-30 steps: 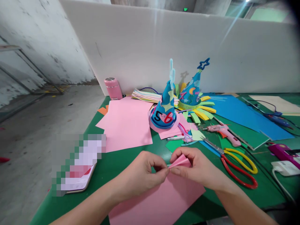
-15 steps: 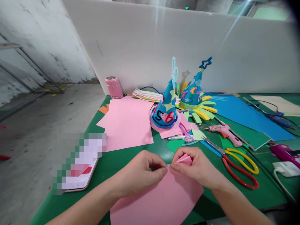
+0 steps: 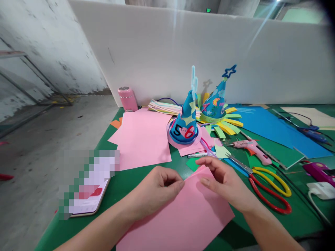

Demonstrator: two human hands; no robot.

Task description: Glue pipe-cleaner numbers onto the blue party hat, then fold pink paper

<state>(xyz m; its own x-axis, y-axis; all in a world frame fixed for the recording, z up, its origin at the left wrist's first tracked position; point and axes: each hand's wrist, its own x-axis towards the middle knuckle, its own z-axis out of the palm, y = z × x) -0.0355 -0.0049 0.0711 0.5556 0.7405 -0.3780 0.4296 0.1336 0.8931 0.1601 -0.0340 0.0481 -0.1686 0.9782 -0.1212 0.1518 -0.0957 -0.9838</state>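
Observation:
A pink paper sheet (image 3: 183, 216) lies on the green table (image 3: 136, 181) right in front of me. My left hand (image 3: 154, 190) pinches the sheet's far left edge between thumb and curled fingers. My right hand (image 3: 225, 183) rests on the sheet's far corner, thumb pressing on the paper and fingers loosely spread over it. That corner now lies almost flat.
Red-and-yellow scissors (image 3: 267, 183), a pink glue gun (image 3: 251, 148), two blue party hats (image 3: 185, 122) (image 3: 216, 101), more pink sheets (image 3: 143, 139), blue paper (image 3: 272, 129) and a pink bottle (image 3: 127, 98) lie beyond. A phone (image 3: 86, 202) sits at the left edge.
The folded-up corner my right hand was pinching has opened out and lies flatter; my right fingers have spread. The sheet has shifted slightly.

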